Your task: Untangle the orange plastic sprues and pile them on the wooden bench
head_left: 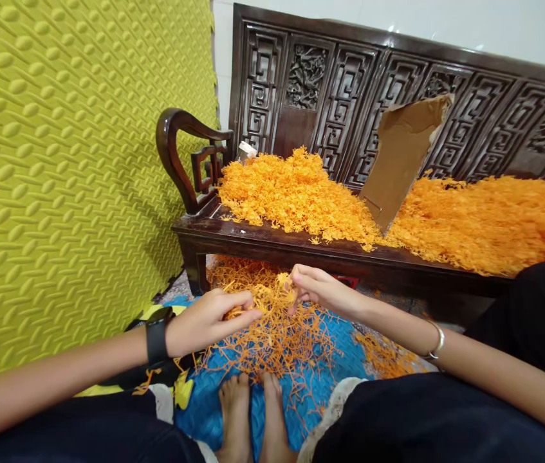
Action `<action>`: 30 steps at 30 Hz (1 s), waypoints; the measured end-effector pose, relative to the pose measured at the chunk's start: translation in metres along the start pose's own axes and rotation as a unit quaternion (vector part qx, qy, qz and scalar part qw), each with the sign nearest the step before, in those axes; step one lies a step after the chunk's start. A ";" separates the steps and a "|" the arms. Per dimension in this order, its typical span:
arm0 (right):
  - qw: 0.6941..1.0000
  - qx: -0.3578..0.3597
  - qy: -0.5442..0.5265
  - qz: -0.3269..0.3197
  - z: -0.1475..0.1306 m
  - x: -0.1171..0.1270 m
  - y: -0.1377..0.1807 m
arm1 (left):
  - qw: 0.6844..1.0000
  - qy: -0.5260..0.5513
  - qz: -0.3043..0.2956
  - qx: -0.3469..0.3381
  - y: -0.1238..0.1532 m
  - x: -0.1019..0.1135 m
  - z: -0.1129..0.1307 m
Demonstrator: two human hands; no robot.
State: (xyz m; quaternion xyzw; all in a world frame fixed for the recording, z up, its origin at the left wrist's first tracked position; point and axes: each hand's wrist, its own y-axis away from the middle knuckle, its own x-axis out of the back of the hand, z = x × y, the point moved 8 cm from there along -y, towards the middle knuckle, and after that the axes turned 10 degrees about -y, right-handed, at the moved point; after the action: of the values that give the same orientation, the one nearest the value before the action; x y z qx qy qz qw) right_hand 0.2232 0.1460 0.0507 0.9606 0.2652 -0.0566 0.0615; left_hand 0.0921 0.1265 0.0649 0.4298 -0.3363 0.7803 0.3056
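Note:
Both my hands are closed on a tangled cluster of orange plastic strands (277,318), held above a blue mat (344,363). My left hand (209,318), with a black watch on the wrist, pinches the cluster's left side. My right hand (318,289), with a silver bracelet on the wrist, pinches its top right. Loose orange strands hang from the cluster down to the mat, just in front of my bare feet (253,411).
A dark carved wooden bench (262,235) stands ahead, its seat heaped with orange pieces (301,193). A torn cardboard sheet (400,157) leans on its back. A yellow textured foam mat (60,161) stands upright at the left. More orange scraps lie under the bench.

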 end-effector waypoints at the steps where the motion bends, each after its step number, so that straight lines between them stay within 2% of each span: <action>1: 1.000 -0.010 0.005 0.005 0.002 -0.002 0.000 | 0.999 -0.028 -0.004 -0.019 0.000 -0.002 0.003; 6: 0.997 -0.078 0.010 -0.024 0.013 -0.012 0.002 | 0.988 -0.133 0.004 -0.075 0.003 -0.006 0.009; 12: 0.996 -0.062 -0.021 -0.066 0.011 -0.012 0.006 | 0.993 -0.107 0.008 -0.045 0.002 -0.002 0.000; 20: 0.996 -0.046 0.053 -0.058 0.013 0.001 0.002 | 0.996 -0.084 0.002 -0.023 0.001 -0.003 -0.007; 26: 0.995 -0.076 -0.009 -0.067 0.023 0.005 0.001 | 0.998 -0.059 0.000 0.008 0.002 -0.005 -0.018; 30: 0.993 -0.085 0.032 -0.080 0.018 0.005 0.006 | 0.999 -0.044 0.000 -0.006 0.002 -0.005 -0.016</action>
State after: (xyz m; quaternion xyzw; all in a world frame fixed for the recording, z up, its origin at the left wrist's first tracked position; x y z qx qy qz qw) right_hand 0.2287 0.1407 0.0324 0.9288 0.3468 -0.0081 0.1303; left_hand 0.0856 0.1373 0.0533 0.4617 -0.3539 0.7589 0.2928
